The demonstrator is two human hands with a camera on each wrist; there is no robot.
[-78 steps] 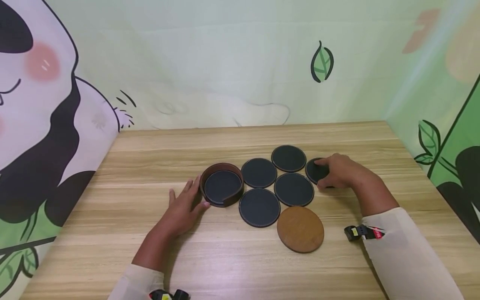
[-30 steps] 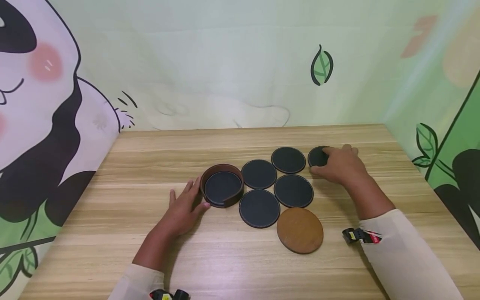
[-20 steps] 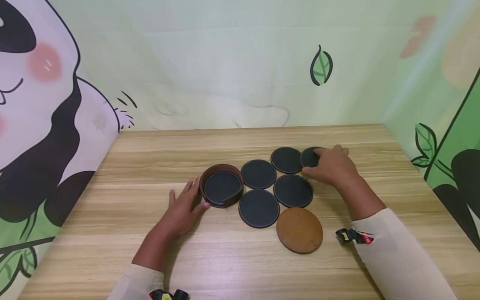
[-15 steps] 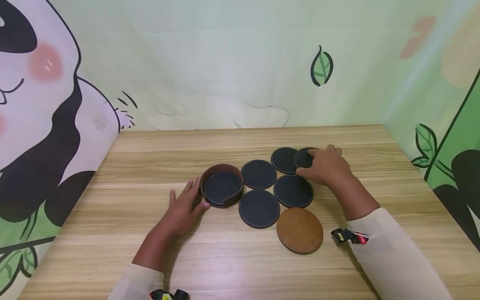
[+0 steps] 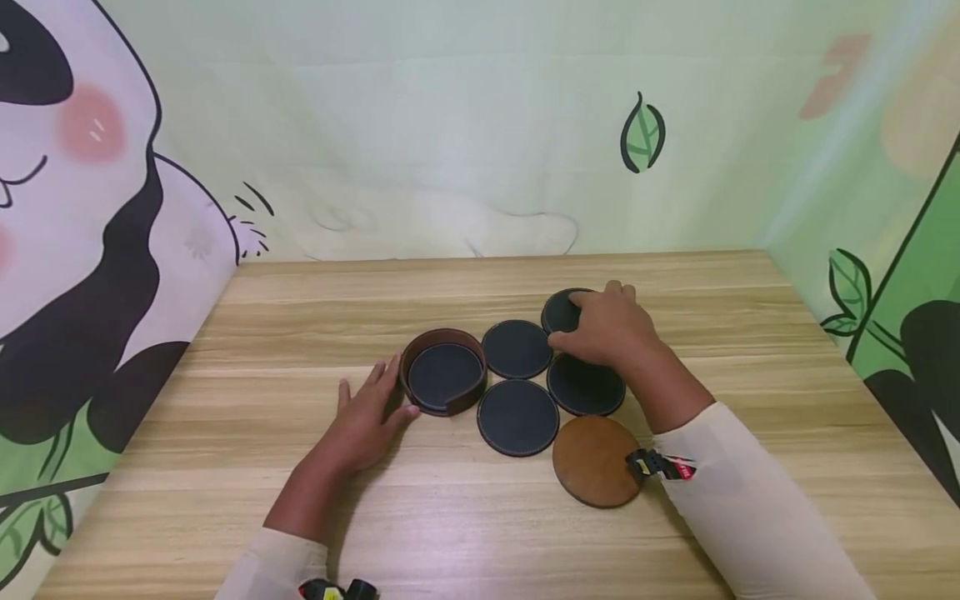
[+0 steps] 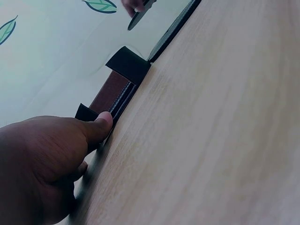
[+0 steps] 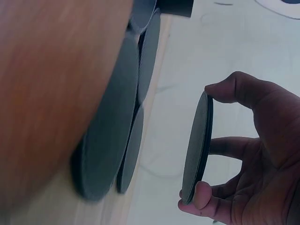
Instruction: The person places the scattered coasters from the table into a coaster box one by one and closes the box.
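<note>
My right hand [image 5: 611, 325] pinches a black round coaster [image 7: 198, 147] by its edges, between thumb and fingers. In the right wrist view this coaster is raised off the table. In the head view it overlaps the rearmost black coaster and mostly hides it. My left hand [image 5: 367, 421] rests against the left side of a round brown coaster holder [image 5: 480, 392], fingers extended, thumb at its front. Inside the holder lies a black coaster [image 5: 446, 375]. The left wrist view shows the thumb [image 6: 104, 122] beside the gap in the holder's wall.
Black coasters [image 5: 517, 348] lie flat to the right of the holder, close together, one [image 5: 517, 418] nearer the front. A brown coaster [image 5: 596, 458] lies front right, under the right wrist's camera in the head view. The wooden table [image 5: 315, 317] meets a printed wall cloth [image 5: 420, 167] behind.
My right hand has carried the black coaster leftward from the far right of the group to over the rearmost coaster. My left hand and the holder have stayed put.
</note>
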